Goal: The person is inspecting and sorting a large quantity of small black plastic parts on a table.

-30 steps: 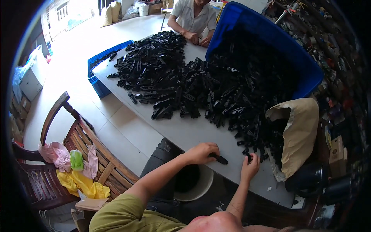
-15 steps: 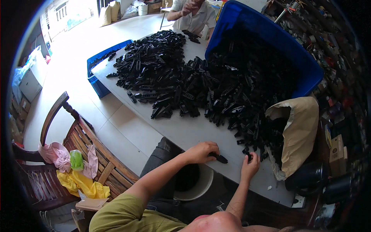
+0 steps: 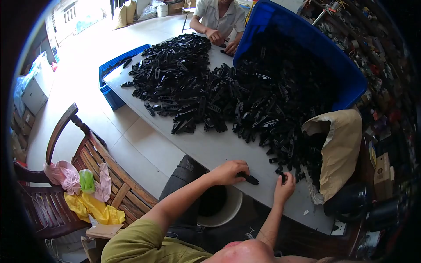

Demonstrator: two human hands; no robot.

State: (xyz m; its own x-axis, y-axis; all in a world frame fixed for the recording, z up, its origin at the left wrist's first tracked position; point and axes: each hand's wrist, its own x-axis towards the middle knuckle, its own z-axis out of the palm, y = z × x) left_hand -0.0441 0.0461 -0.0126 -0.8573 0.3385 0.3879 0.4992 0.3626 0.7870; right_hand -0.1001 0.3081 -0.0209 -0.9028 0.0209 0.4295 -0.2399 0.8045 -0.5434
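Observation:
My left hand (image 3: 231,172) is closed on one end of a long black plastic part (image 3: 248,178) at the table's near edge. To its right, my right hand (image 3: 285,187) pinches a small black piece (image 3: 283,177), mostly covered by the fingers. The two hands are apart, both resting low over the grey table (image 3: 210,151). Beyond them spreads a large heap of black plastic parts (image 3: 206,94), many of them long and slotted. A few loose small pieces lie just past my right hand.
A tilted blue bin (image 3: 346,85) spills parts onto the table. Right of my hands lies an open brown paper sack (image 3: 342,149). A pale bucket (image 3: 234,208) stands below the near edge. Another person (image 3: 219,22) handles parts across the table. Wooden chairs (image 3: 105,171) stand left.
The person across the table has lowered their hands from chest height to the tabletop. My own hands have hardly moved.

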